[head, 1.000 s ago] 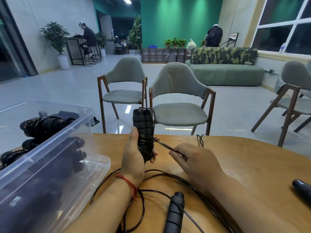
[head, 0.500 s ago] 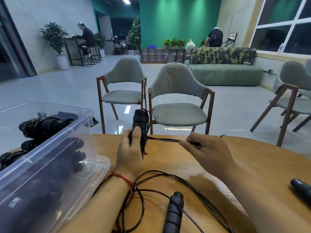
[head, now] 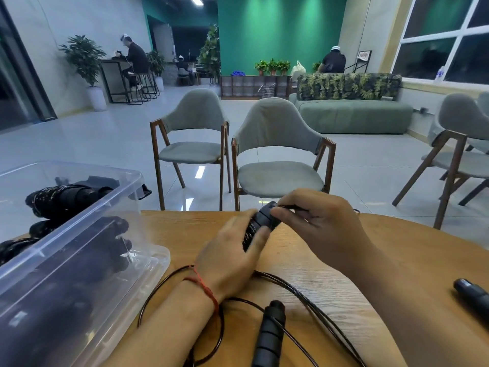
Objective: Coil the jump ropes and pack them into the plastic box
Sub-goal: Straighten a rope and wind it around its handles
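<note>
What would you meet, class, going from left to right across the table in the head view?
Plastic box → left hand → right hand → black handle at the right edge.

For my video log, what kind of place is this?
Probably an office lounge or shared common room: a long green sofa, grey padded wooden-legged chairs, and a tall black bar table with stools.
</note>
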The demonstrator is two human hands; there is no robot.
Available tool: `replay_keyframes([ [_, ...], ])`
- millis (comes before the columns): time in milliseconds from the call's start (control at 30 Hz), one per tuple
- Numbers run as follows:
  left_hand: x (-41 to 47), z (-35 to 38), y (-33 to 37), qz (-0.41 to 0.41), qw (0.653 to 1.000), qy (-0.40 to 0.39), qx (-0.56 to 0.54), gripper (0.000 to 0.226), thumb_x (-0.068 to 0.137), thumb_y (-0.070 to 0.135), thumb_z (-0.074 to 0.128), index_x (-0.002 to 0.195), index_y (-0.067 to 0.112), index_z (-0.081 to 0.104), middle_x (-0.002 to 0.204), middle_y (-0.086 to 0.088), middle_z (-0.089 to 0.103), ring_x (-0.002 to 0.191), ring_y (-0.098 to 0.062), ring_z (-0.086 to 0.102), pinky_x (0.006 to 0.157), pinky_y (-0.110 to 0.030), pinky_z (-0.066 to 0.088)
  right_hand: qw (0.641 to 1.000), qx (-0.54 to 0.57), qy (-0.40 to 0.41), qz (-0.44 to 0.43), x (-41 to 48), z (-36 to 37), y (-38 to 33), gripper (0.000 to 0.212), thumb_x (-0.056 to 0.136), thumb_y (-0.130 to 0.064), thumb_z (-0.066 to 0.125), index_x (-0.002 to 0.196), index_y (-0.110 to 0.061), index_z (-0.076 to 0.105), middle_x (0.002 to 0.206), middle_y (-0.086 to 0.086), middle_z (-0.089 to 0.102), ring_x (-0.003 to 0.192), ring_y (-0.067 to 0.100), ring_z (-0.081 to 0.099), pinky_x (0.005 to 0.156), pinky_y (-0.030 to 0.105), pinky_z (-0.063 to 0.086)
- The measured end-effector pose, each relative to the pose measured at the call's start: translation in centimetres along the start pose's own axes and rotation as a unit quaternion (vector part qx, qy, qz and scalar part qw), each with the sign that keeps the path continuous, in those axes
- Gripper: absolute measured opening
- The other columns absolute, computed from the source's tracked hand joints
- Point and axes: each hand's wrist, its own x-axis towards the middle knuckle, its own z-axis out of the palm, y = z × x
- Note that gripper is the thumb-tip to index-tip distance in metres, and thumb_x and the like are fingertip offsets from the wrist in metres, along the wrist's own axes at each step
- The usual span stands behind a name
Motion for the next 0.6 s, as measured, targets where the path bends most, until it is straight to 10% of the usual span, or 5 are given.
replay_keyframes([
  [333,-0.8,0.2,0.7,0.153,0.984,-0.033,0.087,0.057,0.094,0.076,0.055,0.139,0.043,0.044,0.105,0.023,0.056,0.088,-0.002,0.06,0.071,-0.015,0.047,0.986,0.079,-0.029,0.143,0.0,0.0,0.1,0.02,0.086,-0.049,0.085,0.087,-0.031,0.078,0.081,-0.016,0.073,0.081,0.008,0.07,0.075,0.024,0.054],
  [600,-1.1,0.4,0.9,0.219,0.974,-0.035,0.044,0.091,0.081,0.071,0.078,0.149,0.032,0.032,0.109,0.01,0.07,0.084,-0.006,0.071,0.068,-0.026,0.06,0.915,0.231,-0.151,0.295,-0.1,-1.2,1.1,0.028,0.073,-0.042,0.094,0.079,-0.018,0.081,0.078,0.0,0.076,0.074,0.009,0.07,0.07,0.023,0.056],
])
